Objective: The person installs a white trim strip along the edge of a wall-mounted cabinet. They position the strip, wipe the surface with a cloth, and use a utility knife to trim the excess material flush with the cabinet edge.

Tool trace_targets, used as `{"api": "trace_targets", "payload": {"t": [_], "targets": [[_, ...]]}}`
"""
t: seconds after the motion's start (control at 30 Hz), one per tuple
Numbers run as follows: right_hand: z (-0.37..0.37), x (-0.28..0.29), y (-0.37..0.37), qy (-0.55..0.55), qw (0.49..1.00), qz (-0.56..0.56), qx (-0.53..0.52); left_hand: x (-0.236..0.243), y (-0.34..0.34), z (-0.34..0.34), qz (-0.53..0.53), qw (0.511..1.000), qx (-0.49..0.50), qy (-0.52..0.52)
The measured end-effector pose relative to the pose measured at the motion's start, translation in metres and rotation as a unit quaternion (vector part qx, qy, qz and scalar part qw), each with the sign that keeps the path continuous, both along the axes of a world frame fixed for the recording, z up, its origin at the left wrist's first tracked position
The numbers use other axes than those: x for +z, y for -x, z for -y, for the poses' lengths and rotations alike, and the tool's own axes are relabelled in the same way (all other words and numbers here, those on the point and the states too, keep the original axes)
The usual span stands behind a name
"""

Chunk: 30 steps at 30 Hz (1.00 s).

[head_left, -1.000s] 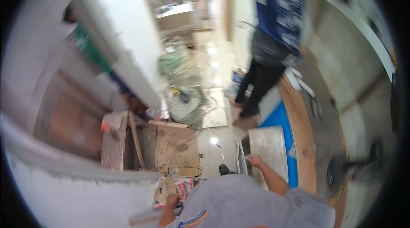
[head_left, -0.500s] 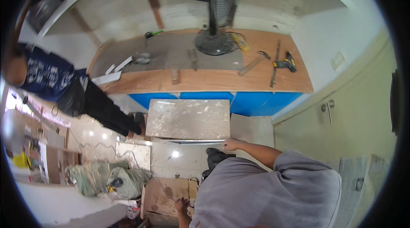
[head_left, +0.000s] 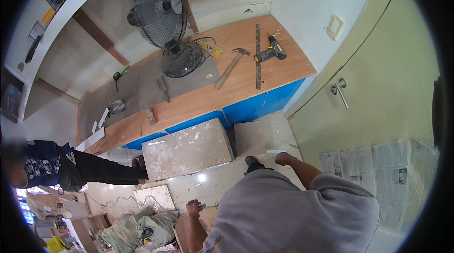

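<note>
Top: loose, medium-grey cloth shirt [head_left: 288, 215], matte and softly creased, with a slightly mottled tone
Right sleeve: short grey cloth sleeve [head_left: 343, 195], wide at the opening, forearm uncovered
Left chest edge: small dark curved line [head_left: 215, 243], too slight to make out
Footwear: black, round-toed shoe [head_left: 253, 160]
Hands: bare left hand [head_left: 195, 208], bare right hand [head_left: 284, 159]

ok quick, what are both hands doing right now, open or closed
Left hand: looks loosely open, nothing visibly held.
Right hand: fingers hidden, so open or closed, holding or not, cannot be told.
</note>
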State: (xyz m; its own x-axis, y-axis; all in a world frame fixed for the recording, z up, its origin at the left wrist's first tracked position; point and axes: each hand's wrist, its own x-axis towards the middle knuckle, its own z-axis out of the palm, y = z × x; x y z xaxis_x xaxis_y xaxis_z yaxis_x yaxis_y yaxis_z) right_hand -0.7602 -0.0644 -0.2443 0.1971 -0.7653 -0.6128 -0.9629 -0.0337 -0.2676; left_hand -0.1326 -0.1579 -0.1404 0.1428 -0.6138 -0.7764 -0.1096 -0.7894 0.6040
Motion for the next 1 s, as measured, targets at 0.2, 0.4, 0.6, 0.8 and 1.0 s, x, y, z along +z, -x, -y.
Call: {"api": "trace_targets", "payload": {"t": [0.2,0.4,0.6,0.8,1.0], "targets": [[0.087,0.03,0.066,0.186,0.896,0.13,-0.383,0.013,0.088,0.05,-0.002,0.998,-0.064,0.031],[0.265,0.189,0.083,0.449,0.746,0.187,-0.455,0.02,0.108,0.025,0.026,0.997,-0.072,-0.022],[0.346,0.188,0.107,0.437,0.712,0.077,-0.544,0.031,0.093,-0.015,0.04,0.991,-0.12,-0.032],[0.41,0.228,0.219,0.546,0.776,-0.105,-0.299,0.072,0.066,-0.025,0.041,0.99,-0.134,-0.009],[0.436,0.245,0.277,0.365,0.912,-0.081,-0.168,0.087,0.032,-0.031,-0.152,0.988,0.029,0.006]]}}
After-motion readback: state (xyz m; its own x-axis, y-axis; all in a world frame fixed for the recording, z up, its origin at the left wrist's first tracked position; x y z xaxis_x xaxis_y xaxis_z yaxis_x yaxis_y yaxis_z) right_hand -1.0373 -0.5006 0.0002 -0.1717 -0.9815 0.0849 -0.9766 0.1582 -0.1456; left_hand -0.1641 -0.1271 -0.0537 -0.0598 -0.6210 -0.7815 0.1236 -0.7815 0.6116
